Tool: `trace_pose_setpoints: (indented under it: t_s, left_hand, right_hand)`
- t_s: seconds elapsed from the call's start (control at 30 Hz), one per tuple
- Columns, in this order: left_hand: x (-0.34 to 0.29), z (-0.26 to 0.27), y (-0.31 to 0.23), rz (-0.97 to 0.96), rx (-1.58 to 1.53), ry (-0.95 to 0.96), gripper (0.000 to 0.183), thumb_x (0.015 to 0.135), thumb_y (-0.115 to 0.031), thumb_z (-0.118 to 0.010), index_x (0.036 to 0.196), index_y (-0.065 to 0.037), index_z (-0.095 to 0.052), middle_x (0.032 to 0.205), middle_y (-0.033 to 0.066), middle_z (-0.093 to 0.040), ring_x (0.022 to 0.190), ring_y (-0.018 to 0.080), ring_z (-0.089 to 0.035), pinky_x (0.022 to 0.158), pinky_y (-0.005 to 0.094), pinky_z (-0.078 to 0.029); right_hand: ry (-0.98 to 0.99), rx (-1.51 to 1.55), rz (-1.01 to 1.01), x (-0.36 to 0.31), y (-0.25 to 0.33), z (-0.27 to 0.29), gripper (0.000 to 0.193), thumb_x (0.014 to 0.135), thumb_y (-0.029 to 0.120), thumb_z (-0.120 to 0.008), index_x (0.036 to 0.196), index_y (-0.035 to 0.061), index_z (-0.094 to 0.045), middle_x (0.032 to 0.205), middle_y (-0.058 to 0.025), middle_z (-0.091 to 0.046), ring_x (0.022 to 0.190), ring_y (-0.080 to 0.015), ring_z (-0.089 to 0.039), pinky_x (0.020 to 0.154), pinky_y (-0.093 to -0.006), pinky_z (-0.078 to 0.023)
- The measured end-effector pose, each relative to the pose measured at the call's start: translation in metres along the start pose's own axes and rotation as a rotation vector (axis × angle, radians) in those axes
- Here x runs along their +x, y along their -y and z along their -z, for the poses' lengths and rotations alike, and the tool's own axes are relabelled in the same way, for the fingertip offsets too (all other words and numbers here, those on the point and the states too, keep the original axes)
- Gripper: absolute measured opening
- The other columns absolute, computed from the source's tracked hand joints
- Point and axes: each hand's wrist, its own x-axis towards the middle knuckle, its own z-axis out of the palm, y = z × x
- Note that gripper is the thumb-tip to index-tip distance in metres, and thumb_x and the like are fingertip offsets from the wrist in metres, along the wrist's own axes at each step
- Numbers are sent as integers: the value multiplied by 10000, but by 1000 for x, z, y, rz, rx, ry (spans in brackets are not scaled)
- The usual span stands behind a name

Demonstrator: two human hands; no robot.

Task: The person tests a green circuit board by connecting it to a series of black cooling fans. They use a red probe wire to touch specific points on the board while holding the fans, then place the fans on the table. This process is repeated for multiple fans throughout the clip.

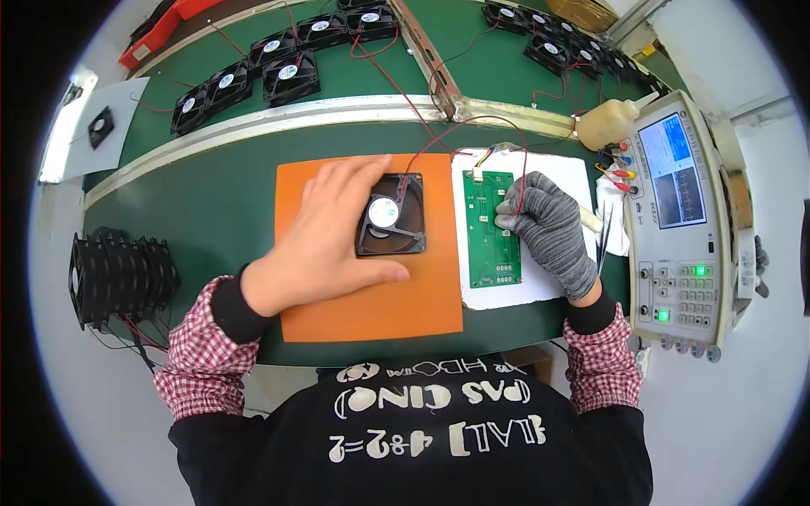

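Observation:
A square black cooling fan [413, 221] with a white round label lies on an orange mat [371, 312]. My bare left hand [325, 240] rests along the fan's left side, its fingers stretched out and the thumb apart below. From the fan a red wire [484, 117] loops up and over to the right. It runs into the pinched fingers of my right hand [548, 228], which wears a grey knit glove. Those fingertips are over a green circuit board [489, 244]; the wire's end is hidden by them. The board lies on a white pad [540, 291].
At the right stands a test instrument [675, 228] with a lit screen and coloured plugs. A squeeze bottle [607, 125] leans behind it. A stack of fans [122, 278] stands at the left edge. More fans [291, 76] line the green shelf beyond a metal rail [253, 131].

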Motion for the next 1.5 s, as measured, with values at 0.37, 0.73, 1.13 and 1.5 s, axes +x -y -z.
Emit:
trace_pose_setpoints:
  t_s: [0.37, 0.73, 1.13, 1.5]
  left_hand:
    - [-21, 39, -60, -508, -106, -343, 582, 786, -427, -752, 1153, -18, -563, 1035, 163, -648, 786, 248, -575, 738, 372, -489]
    - [-26, 52, -69, 24, -1393, 201, 580, 915, -475, -593, 1162, 47, -546, 997, 231, -661, 899, 317, -633, 810, 419, -503]
    - [130, 6, 39, -182, 425, -730, 586, 641, -117, -826, 1177, -76, -593, 1087, 143, -597, 1090, 355, -538, 930, 428, -438]
    - [52, 9, 30, -541, 437, -333, 124, 682, -106, -649, 769, -91, -561, 844, 67, -505, 859, 271, -544, 824, 429, -458]
  right_hand:
    - [-17, 85, 17, 1, -4, -1, 177, 705, 26, -786, 858, 2, -701, 897, -83, -619, 850, -214, -633, 782, -312, -531]
    - [-44, 35, 116, 1, -10, -1, 157, 687, 22, -784, 811, 19, -686, 858, -99, -632, 828, -256, -629, 751, -347, -524]
    - [-194, 182, 38, -6, -3, 3, 175, 810, 81, -739, 953, 26, -655, 855, -70, -658, 803, -176, -630, 735, -309, -509]
    - [-219, -335, 441, -1, 33, 7, 448, 788, 74, -698, 1224, 53, -601, 1336, -204, -530, 1237, -373, -536, 1006, -442, -473]
